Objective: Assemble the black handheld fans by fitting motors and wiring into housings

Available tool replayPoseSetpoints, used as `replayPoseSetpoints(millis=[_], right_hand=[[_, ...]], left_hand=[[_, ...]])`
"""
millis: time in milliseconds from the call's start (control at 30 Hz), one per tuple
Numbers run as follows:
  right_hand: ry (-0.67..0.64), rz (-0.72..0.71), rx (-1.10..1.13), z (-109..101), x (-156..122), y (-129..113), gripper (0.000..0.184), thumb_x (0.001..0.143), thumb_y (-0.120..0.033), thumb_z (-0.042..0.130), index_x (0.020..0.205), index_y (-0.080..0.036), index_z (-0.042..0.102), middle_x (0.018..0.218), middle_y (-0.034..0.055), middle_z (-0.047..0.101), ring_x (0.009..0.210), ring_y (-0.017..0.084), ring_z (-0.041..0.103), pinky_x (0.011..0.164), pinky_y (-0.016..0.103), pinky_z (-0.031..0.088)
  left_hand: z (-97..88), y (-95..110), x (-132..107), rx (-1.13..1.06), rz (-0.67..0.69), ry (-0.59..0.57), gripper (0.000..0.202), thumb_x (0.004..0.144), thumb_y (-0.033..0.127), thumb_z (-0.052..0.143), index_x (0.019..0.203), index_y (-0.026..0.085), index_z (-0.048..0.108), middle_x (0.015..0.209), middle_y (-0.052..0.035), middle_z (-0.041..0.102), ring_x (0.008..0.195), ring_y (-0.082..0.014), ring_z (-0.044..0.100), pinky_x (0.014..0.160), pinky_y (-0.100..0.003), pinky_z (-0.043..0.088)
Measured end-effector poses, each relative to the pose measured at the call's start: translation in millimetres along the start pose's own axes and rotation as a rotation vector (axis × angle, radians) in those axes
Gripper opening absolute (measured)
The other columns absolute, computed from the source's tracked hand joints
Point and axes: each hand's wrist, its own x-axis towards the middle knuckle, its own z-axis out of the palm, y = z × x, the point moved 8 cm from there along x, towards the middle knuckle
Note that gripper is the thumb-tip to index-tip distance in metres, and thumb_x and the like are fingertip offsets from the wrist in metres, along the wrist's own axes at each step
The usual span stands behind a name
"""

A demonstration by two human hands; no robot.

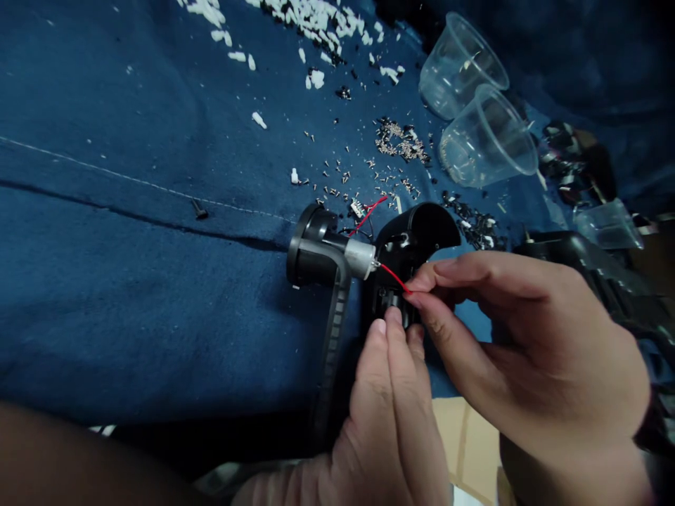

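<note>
Near the middle, over the blue cloth [131,281], the right hand [532,337] pinches a red wire [393,275] between thumb and forefinger. The left hand [390,422] grips the black part [416,235] from below. The wire runs left to a small silver motor [360,258]. Far right lie two clear cups [488,137], with loose screws [401,140] beside them.
</note>
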Motion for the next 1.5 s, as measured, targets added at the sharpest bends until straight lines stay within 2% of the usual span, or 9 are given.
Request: replayPoseSetpoints(millis=[133,333,500,600,767,933,1033,1333,1500], right_hand=[[0.018,0.009,0.034,2,0,3,0.031,0.103,-0.015,0.082,0.131,-0.025,0.072,0.121,0.0039,0.081,0.109,0.022,0.083,0.091,0.036,0.070],[-0.021,-0.078,-0.104,7,6,-7,0.018,0.109,-0.016,0.075,0.123,-0.026,0.071,0.111,0.0005,0.080,0.098,0.016,0.080,0.085,0.032,0.062],[-0.078,-0.144,-0.166,10,8,-16,0.017,0.111,-0.011,0.067,0.123,-0.024,0.067,0.115,0.0039,0.079,0.106,0.018,0.079,0.082,0.032,0.060],[-0.092,-0.157,-0.150,9,8,-15,0.018,0.111,-0.013,0.069,0.125,-0.024,0.070,0.116,0.0028,0.080,0.105,0.018,0.079,0.090,0.033,0.063],[-0.002,-0.138,-0.136,-1,5,-13,0.024,0.106,-0.014,0.079,0.128,-0.025,0.077,0.117,0.0024,0.082,0.100,0.017,0.079,0.092,0.032,0.067],[0.012,-0.119,-0.102,-3,5,-13,0.032,0.103,-0.013,0.081,0.131,-0.027,0.079,0.120,0.0002,0.083,0.100,0.015,0.080,0.092,0.031,0.067],[0.007,-0.107,-0.109,-3,6,-12,0.031,0.103,-0.014,0.082,0.131,-0.028,0.079,0.122,-0.0015,0.083,0.101,0.014,0.079,0.093,0.031,0.066],[0.019,0.032,-0.064,-1,2,-7,0.035,0.103,-0.020,0.085,0.135,-0.031,0.078,0.120,-0.0047,0.083,0.097,0.011,0.078,0.088,0.029,0.061],[0.038,0.158,-0.002,2,6,-2,0.020,0.105,-0.023,0.082,0.124,-0.030,0.080,0.114,-0.0042,0.082,0.091,0.011,0.078,0.080,0.028,0.062]], left_hand=[[-0.1,-3,4,0.026,0.001,0.003,0.058,0.119,0.051,0.052,0.151,0.008,0.075,0.143,-0.0176,0.083,0.125,-0.0341,0.084,0.118,-0.053,0.068],[-0.5,-4,0,-0.039,-0.063,0.046,0.053,0.118,0.045,0.060,0.147,0.003,0.076,0.141,-0.0188,0.083,0.127,-0.0306,0.084,0.114,-0.037,0.068],[6.4,2,3,-0.312,-0.148,-0.036,0.063,0.112,0.056,0.068,0.159,0.013,0.071,0.150,-0.0171,0.080,0.144,-0.0442,0.075,0.125,-0.065,0.063],[9.3,2,9,-0.459,-0.199,-0.064,0.068,0.110,0.060,0.069,0.160,0.013,0.069,0.151,-0.0186,0.079,0.149,-0.0475,0.070,0.126,-0.069,0.061],[11.1,0,2,-0.511,-0.251,-0.028,0.065,0.110,0.055,0.071,0.160,0.013,0.070,0.148,-0.0189,0.080,0.145,-0.0459,0.073,0.125,-0.066,0.063],[5.9,4,-9,-0.324,-0.172,0.028,0.053,0.113,0.040,0.067,0.152,0.005,0.074,0.144,-0.0200,0.082,0.124,-0.0332,0.085,0.118,-0.043,0.069],[0.8,3,-5,-0.178,-0.106,0.047,0.051,0.116,0.035,0.057,0.149,0.000,0.075,0.144,-0.0197,0.082,0.125,-0.0304,0.086,0.112,-0.035,0.069],[-2.8,-12,2,-0.087,-0.238,0.127,0.047,0.116,0.028,0.056,0.140,-0.006,0.076,0.138,-0.0217,0.084,0.124,-0.0316,0.084,0.113,-0.035,0.066],[-6.0,-16,1,-0.065,-0.270,0.173,0.047,0.117,0.034,0.058,0.140,-0.003,0.077,0.137,-0.0207,0.084,0.128,-0.0347,0.082,0.119,-0.040,0.064]])
